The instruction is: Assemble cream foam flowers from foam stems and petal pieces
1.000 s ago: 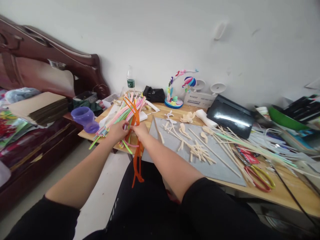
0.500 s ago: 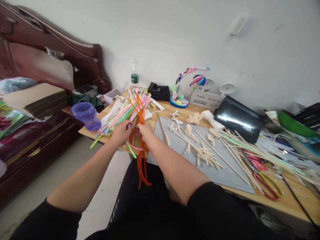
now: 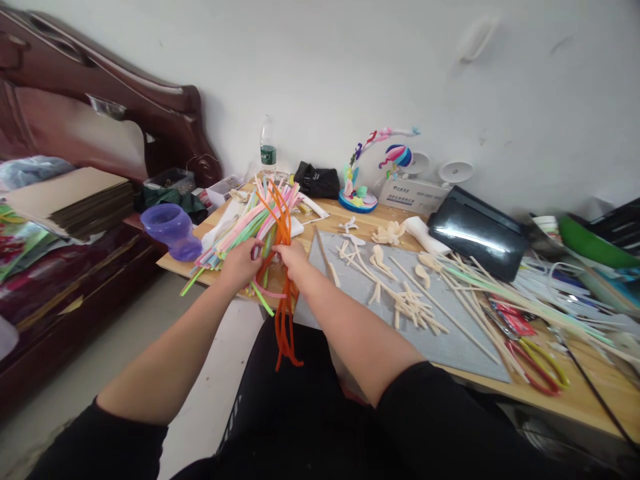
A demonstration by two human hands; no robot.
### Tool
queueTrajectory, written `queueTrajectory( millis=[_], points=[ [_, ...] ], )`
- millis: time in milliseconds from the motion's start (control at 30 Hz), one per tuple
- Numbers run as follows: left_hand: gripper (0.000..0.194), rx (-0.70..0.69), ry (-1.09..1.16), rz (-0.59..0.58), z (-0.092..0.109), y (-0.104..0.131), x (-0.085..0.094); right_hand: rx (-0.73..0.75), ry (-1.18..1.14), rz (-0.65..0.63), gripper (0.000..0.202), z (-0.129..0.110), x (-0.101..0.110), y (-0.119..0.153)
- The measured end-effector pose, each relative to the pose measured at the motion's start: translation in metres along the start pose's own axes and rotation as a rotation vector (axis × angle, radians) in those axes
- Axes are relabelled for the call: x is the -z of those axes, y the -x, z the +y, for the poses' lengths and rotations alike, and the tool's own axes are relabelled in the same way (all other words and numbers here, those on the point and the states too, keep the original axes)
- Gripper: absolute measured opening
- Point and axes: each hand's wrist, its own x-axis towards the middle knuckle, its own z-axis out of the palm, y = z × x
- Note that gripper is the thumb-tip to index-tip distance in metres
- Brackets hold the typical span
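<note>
Orange pipe cleaners (image 3: 285,327) hang in a loose bundle over the table's front edge, their upper ends crossing a pile of pastel pipe cleaners (image 3: 250,227). My right hand (image 3: 291,259) is closed round the orange bundle near its middle. Just left of it, my left hand (image 3: 243,262) has its thumb and fingers curled together among the stems, beside orange and green ones. What its fingertips pinch is hidden. Some pink and bright green stems stick out below the hands.
A purple vase-like container (image 3: 173,232) stands left of the pile. On the right, a grey mat (image 3: 365,320) bears cream pipe-cleaner pieces. Red-and-yellow-handled pliers (image 3: 540,367) lie farther right. Behind are a water bottle (image 3: 268,150), a colourful arched ornament (image 3: 358,199) and a black glossy box (image 3: 477,233).
Both hands stay nearly in place, with the right hand shifting slightly. The hanging orange ends have moved up a little. The view has tilted slightly.
</note>
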Motion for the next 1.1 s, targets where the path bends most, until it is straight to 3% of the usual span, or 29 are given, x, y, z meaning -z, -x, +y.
queueTrajectory(
  millis=[467,567,667,800,933,1033,1100],
  points=[
    [0.037,-0.054,-0.064,-0.027,-0.003,-0.003,-0.002,-0.019,-0.134,0.127,0.009,-0.022,0.023,-0.006],
    [0.040,-0.048,-0.101,-0.033,-0.003,-0.003,0.001,-0.006,-0.171,0.214,0.008,-0.032,0.033,-0.013],
    [0.040,-0.027,-0.138,-0.018,-0.002,-0.002,0.005,-0.008,-0.194,0.219,0.007,-0.047,0.047,-0.013],
    [0.034,0.083,-0.157,0.031,0.007,-0.003,0.006,-0.014,-0.175,0.074,0.012,-0.053,0.056,0.014],
    [0.049,0.213,-0.169,0.033,0.020,-0.008,0.001,-0.023,-0.158,-0.104,0.015,-0.037,0.044,0.062],
    [0.040,0.219,-0.152,0.009,0.029,-0.011,0.000,-0.043,-0.168,-0.250,0.013,-0.025,0.038,0.098],
    [0.036,0.194,-0.131,-0.007,0.036,-0.010,0.006,-0.066,-0.235,-0.399,0.009,-0.024,0.045,0.117]
  ],
)
